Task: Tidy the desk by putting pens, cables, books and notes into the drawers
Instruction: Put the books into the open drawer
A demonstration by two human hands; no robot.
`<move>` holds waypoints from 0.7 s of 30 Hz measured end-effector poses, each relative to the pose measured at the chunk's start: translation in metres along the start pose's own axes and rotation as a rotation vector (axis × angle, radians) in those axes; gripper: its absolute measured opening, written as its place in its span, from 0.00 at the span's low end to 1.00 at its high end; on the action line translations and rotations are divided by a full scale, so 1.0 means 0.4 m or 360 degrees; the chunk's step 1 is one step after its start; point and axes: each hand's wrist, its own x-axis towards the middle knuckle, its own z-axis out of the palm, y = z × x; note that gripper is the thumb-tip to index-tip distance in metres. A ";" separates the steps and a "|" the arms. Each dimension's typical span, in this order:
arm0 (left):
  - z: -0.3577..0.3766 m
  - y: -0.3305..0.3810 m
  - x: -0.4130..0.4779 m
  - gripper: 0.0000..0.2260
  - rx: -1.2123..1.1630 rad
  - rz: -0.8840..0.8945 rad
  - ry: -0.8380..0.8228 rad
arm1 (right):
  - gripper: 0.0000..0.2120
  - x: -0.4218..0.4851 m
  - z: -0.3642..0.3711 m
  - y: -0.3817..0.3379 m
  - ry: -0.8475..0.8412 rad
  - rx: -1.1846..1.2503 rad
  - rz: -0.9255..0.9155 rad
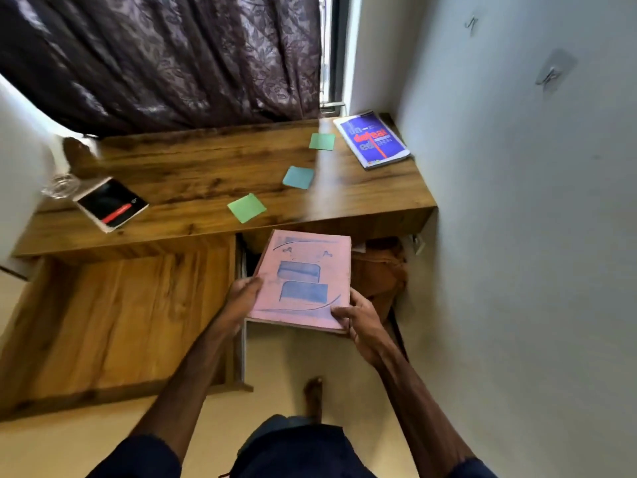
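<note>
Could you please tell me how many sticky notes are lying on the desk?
3: the far green note beside the blue book, the blue note mid-desk, the near green note by the front edge. More could be hidden.

Soft daylight comes in through a thin strip of window (331,53) beside the dark curtain (165,56). The room is fairly bright. A shiny streak of glare lies on the bench (206,174) below the window. The white wall (517,219) looks a bit blue. Under the bench it is shadowy. Everything looks a little blurry, and straight lines bend near the edges.
</note>
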 end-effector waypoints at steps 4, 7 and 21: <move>-0.036 -0.038 -0.141 0.15 0.0203 -0.0042 -0.0020 | 0.27 -0.062 -0.001 0.087 -0.0057 0.0027 0.0011; -0.091 -0.060 -0.198 0.12 0.0371 -0.0069 0.0012 | 0.29 -0.114 0.039 0.129 -0.0135 0.0057 0.0025; -0.470 -0.155 -0.036 0.12 0.0478 -0.0218 -0.0148 | 0.22 -0.066 0.386 0.202 -0.0223 -0.0150 -0.0079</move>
